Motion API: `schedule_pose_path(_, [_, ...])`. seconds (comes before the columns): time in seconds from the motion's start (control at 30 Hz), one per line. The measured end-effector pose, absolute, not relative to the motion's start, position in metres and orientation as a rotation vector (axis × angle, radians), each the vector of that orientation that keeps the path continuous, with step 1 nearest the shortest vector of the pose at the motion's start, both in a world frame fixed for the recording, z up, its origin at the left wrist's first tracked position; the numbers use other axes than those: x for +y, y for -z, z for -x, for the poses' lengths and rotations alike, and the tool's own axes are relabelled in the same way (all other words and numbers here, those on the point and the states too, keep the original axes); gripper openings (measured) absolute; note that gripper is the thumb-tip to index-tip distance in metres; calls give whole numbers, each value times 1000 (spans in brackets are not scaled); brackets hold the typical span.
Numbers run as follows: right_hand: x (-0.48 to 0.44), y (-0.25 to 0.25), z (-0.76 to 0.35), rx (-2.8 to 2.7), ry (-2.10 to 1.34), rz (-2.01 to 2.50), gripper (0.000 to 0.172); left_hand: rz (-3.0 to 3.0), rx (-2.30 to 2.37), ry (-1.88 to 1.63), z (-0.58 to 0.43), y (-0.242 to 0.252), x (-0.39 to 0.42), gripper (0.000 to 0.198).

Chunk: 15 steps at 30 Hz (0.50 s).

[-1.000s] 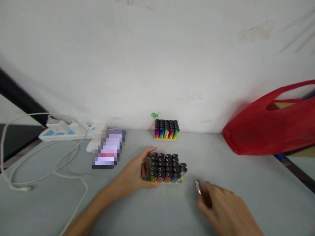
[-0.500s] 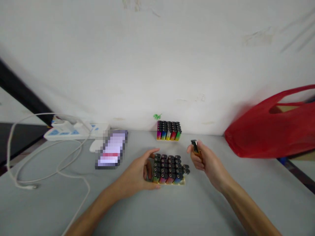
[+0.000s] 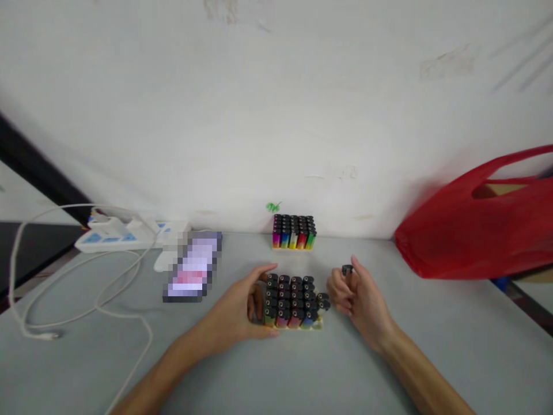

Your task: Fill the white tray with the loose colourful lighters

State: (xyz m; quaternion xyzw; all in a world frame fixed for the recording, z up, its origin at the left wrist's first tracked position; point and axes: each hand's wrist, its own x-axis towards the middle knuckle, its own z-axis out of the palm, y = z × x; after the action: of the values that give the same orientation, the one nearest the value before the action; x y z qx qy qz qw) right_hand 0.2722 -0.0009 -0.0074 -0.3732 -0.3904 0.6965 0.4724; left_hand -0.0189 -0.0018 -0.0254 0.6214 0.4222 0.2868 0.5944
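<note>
A pale tray (image 3: 318, 325) stands on the table in front of me, packed with rows of black-topped, colourful lighters (image 3: 290, 300). My left hand (image 3: 233, 308) wraps round its left side, thumb at the back and fingers at the front corner. At the tray's right edge a couple of lighters (image 3: 322, 301) stick out from the rows, and part of the right front is bare. My right hand (image 3: 365, 305), just right of the tray, has its fingers curled round a single lighter (image 3: 347, 269). Only the dark top of that lighter shows; its body is hidden by the fingers.
Against the wall stands a second block of lighters (image 3: 294, 231). To the left are a phone (image 3: 193, 268), a white power strip (image 3: 93, 241) and a loose white cable (image 3: 144, 317). A red bag (image 3: 470, 225) lies at the right.
My right hand has turned and come slightly lower, so the lighter in it shows less. The left hand keeps its hold on the tray. The whole view has shifted a little.
</note>
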Motion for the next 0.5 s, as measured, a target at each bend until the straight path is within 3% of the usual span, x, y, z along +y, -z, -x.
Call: schedule_pose_path(0.5, [-11, 5, -265, -1019, -1741, 895, 73, -1382, 837, -731, 32, 1, 1, 111])
